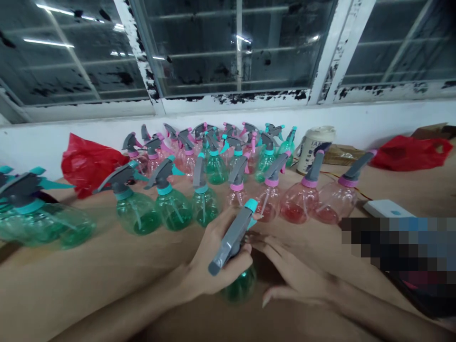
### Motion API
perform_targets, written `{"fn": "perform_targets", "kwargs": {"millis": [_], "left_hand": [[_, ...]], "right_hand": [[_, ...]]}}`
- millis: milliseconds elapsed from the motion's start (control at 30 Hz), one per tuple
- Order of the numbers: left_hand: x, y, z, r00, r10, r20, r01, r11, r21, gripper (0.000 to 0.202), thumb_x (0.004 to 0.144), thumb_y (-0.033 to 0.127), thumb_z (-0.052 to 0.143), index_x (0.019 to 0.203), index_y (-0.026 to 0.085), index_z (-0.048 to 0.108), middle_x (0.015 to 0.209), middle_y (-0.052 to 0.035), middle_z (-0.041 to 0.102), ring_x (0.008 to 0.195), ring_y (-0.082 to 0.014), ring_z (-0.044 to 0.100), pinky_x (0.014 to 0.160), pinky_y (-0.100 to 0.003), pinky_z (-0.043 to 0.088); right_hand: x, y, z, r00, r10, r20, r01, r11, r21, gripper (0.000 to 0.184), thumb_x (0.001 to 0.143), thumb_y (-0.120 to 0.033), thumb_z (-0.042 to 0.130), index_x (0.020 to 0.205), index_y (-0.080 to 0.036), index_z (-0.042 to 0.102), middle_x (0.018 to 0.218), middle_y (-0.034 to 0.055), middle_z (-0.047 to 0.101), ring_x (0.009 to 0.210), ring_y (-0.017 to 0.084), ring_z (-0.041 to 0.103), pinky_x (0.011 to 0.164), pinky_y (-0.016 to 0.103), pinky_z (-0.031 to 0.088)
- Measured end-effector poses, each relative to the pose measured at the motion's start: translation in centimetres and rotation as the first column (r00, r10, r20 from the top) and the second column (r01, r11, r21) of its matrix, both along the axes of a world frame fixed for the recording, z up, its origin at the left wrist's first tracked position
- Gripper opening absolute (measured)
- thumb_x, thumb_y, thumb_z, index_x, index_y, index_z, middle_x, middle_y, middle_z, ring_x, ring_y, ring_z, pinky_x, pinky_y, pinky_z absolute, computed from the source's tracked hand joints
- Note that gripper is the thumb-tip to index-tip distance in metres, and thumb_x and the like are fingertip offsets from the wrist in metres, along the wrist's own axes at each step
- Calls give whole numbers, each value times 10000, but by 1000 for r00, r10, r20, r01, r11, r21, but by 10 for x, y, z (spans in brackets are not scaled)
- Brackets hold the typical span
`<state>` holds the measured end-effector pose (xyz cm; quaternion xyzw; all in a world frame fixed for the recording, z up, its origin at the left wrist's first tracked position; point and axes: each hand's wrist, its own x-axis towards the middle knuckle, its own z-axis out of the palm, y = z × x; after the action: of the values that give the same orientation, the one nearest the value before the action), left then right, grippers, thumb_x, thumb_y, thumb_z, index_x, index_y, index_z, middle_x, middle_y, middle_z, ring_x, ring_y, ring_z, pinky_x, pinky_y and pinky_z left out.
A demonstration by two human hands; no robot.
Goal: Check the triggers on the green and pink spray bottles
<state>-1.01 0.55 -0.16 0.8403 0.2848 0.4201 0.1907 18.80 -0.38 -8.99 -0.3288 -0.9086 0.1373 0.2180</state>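
Observation:
My left hand (213,259) is wrapped round the neck of a green spray bottle (239,285) with a grey trigger head (231,237) and a teal nozzle. The bottle stands on the brown table (89,266) near the front edge. My right hand (295,275) rests beside the bottle on the right, fingers stretched out and flat, fingertips close to the bottle's body. Just beyond my hands runs a row of green spray bottles (171,204) on the left and pink spray bottles (306,199) on the right.
Several more green and pink bottles (213,152) crowd the back by the white wall. Red plastic bags lie at the left (87,164) and right (406,152). A white tub (315,147) and a white box (386,209) sit to the right. Green bottles (39,223) stand far left.

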Motion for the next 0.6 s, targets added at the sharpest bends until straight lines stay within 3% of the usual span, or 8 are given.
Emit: {"fn": "perform_targets", "kwargs": {"millis": [100,233,467,600], "left_hand": [[0,6,5,999,-36,-11,36,999,-18,280,640,126,454,893,244,484,772,-1,523,674,-186,533,603,-330,471],[1,11,7,999,-30,-34,28,998,-53,217,633,159,456,829,244,492,711,7,511,629,-190,526,572,-335,471],[1,14,9,994,-96,-49,90,989,-117,178,651,169,456,807,234,511,739,-13,543,671,-196,571,623,-347,510],[0,13,12,992,-79,-99,62,985,-159,135,665,177,453,779,243,483,691,-8,524,631,-189,564,582,-335,506]], "right_hand": [[11,5,-9,994,-59,90,46,989,138,787,769,-611,515,1334,-81,375,1344,183,473,1265,275,400,1013,457,386],[12,7,-16,987,-130,93,103,963,250,584,853,-449,513,1315,-104,422,1322,144,509,1252,234,426,993,406,427],[8,4,-18,983,-162,81,131,945,300,439,876,-336,510,1240,-91,510,1245,140,579,1200,240,487,966,410,458],[9,4,-17,982,-164,94,134,953,271,440,870,-342,522,1239,-103,518,1289,135,542,1216,251,469,979,420,444]]}}
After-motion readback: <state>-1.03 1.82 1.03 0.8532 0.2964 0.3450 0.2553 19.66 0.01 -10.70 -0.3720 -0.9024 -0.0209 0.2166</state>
